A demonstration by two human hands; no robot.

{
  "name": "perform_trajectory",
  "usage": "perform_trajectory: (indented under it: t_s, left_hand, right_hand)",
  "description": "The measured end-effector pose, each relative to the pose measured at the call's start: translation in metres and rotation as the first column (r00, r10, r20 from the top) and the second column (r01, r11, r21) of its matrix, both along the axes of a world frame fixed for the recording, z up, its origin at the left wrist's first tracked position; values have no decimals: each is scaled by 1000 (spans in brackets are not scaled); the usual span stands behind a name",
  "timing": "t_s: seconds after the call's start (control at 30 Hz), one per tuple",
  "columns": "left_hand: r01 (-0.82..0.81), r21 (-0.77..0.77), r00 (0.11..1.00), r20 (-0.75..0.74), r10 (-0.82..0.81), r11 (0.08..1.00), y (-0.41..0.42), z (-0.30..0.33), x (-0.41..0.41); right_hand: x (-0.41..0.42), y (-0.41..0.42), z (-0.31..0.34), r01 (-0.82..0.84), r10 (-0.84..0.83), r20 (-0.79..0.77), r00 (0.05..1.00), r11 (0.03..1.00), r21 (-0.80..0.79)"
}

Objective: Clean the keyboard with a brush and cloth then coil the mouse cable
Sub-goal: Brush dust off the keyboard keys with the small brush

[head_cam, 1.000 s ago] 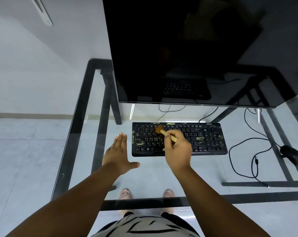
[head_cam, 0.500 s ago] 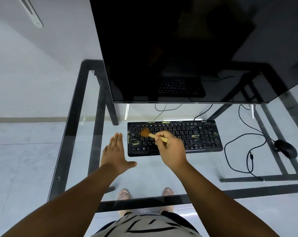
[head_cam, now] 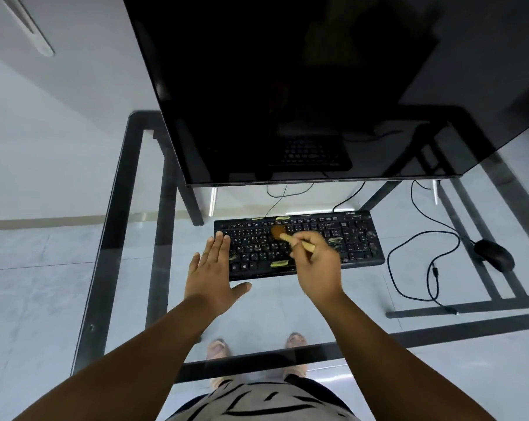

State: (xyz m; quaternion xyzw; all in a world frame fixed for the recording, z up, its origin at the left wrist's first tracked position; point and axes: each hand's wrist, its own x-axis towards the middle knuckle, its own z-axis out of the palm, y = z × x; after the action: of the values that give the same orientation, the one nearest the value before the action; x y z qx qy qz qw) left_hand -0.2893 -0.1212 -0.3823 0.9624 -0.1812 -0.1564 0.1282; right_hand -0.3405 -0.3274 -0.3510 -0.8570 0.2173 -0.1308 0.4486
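Note:
A black keyboard point(head_cam: 348, 238) lies on the glass desk, with yellowish-green debris scattered on its keys. My right hand point(head_cam: 317, 265) grips a small wooden-handled brush point(head_cam: 283, 233), its brown bristles on the upper middle keys. My left hand point(head_cam: 211, 271) lies flat with fingers together, its fingertips over the keyboard's left end. A black mouse point(head_cam: 493, 255) sits to the right, its black cable point(head_cam: 408, 247) lying in loose loops between mouse and keyboard. No cloth is in view.
A large dark monitor point(head_cam: 317, 86) stands right behind the keyboard. The glass desk point(head_cam: 120, 208) has a black frame; the floor and my feet show through it. More cables run behind the keyboard.
My left hand has moved forward and its fingertips now overlap the keyboard's left end. The brush stroked left across the keys, then came back toward the upper middle. The camera shifted slightly.

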Motion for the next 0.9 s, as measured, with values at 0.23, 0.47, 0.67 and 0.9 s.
perform_trajectory:
  t_s: [0.23,0.47,0.67,0.9]
  left_hand:
    - [44,23,999,-5,-43,999,-11,1,-1]
    - [62,50,998,-12,-62,997,-26,0,-5]
    - [95,44,995,-13,-94,995,-48,2,-10]
    - [126,48,992,-11,-125,991,-77,2,-16]
  right_hand:
    - [-4,-16,1,133,-135,-11,991,985,-108]
    - [-10,-33,-1,109,-119,-79,990,986,-126]
    - [-24,-46,0,-66,75,-96,993,993,94]
    - [-33,-72,3,38,-34,-33,999,992,121]
